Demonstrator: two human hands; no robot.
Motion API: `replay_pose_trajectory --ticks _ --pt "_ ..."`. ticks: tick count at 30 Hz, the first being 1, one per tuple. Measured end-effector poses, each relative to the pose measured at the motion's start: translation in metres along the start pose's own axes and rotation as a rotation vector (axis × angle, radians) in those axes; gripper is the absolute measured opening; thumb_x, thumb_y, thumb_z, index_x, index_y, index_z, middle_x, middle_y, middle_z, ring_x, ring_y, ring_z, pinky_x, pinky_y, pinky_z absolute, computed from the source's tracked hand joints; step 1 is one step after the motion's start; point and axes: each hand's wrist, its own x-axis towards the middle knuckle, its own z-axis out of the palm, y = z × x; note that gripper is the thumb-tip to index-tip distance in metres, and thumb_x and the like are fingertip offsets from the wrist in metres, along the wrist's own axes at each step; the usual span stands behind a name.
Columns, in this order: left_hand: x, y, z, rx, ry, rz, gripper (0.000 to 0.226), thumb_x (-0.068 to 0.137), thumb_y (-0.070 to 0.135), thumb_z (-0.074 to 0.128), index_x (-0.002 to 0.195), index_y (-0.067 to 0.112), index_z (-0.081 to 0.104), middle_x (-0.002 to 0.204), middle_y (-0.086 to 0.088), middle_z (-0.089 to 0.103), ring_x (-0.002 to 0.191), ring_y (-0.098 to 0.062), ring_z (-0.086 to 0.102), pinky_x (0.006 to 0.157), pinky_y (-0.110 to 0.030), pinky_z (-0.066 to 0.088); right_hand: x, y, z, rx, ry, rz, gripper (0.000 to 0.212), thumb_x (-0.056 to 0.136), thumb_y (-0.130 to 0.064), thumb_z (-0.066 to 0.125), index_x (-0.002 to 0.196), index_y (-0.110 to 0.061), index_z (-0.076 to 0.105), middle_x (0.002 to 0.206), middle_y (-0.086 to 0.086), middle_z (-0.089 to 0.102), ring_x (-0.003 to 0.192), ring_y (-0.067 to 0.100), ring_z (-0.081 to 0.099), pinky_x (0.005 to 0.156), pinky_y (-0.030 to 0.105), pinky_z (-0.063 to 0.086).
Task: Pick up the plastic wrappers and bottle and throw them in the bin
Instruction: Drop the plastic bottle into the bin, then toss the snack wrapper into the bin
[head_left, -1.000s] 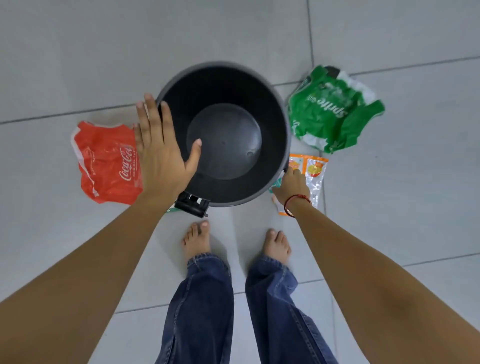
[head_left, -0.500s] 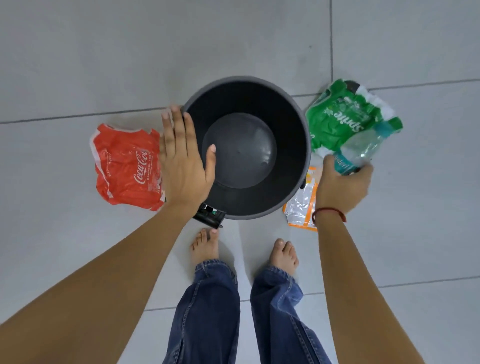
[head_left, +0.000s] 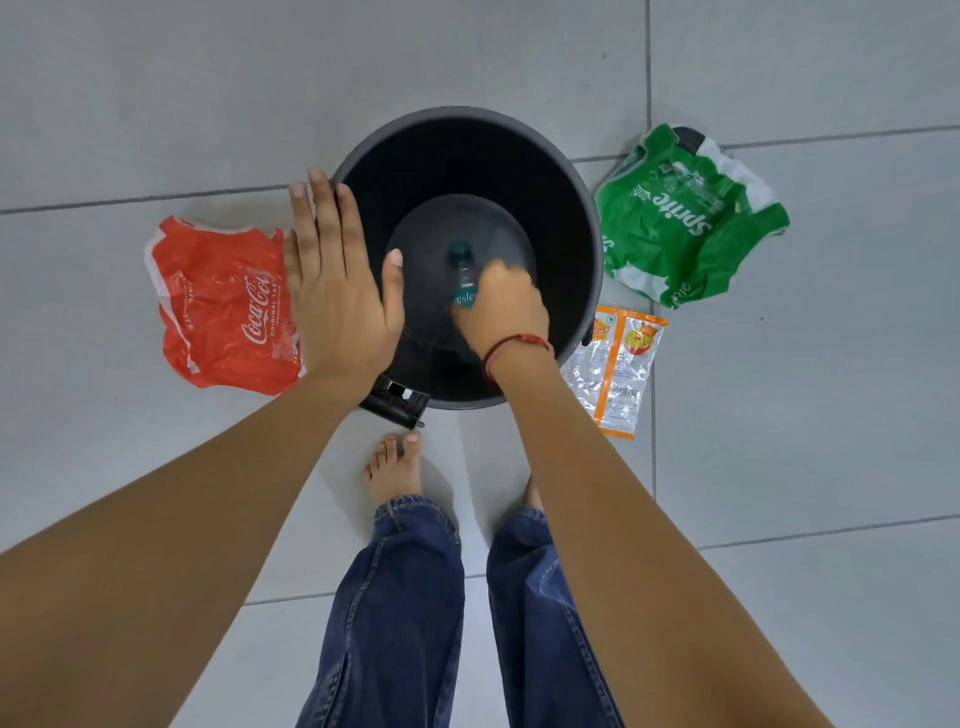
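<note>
While the red wrapper lies on the floor at the bin's nine o'clock, the left hand hovers flat and empty, fingers spread, over the bin rim. The right hand holds the bottle, cap down, inside the bin's mouth, fingers curled around it. Dropping the bottle seems the step in hand; next would come loosening that grip, then the green wrapper at two o'clock and the orange sachet at four.
</note>
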Motion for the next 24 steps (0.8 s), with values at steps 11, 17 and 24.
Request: replay_pose_trajectory --ticks 11,17,24 --pt "0.000 -0.001 0.004 0.019 0.034 0.004 0.069 0.103 0.047 0.020 0.156 0.003 0.015 0.164 -0.019 0.010 0.152 -0.036 0.008 0.124 -0.049 0.014 0.035 0.178 0.012 0.431 0.354 0.687 0.056 0.088 -0.028 0.065 0.132 -0.001 0.043 0.135 0.022 0.043 0.125 0.037 0.045 0.101 0.039 0.040" --pt "-0.001 -0.003 0.012 0.002 0.103 0.020 0.067 0.104 0.046 0.024 0.155 0.004 0.017 0.164 -0.018 0.013 0.152 -0.035 0.010 0.123 -0.047 0.016 0.060 0.216 0.064 0.304 0.081 0.874 0.107 0.065 -0.048 0.084 0.142 -0.008 0.022 0.143 0.021 0.034 0.132 0.040 0.038 0.106 0.053 0.037" --pt "-0.001 -0.003 0.012 -0.001 0.113 0.020 0.066 0.104 0.045 0.025 0.155 0.003 0.019 0.163 -0.018 0.014 0.152 -0.036 0.011 0.122 -0.049 0.018 0.059 0.203 0.050 0.524 0.358 0.636 0.019 0.078 -0.023 0.071 0.081 -0.007 0.060 0.087 0.022 0.063 0.084 0.036 0.061 0.067 0.035 0.044"
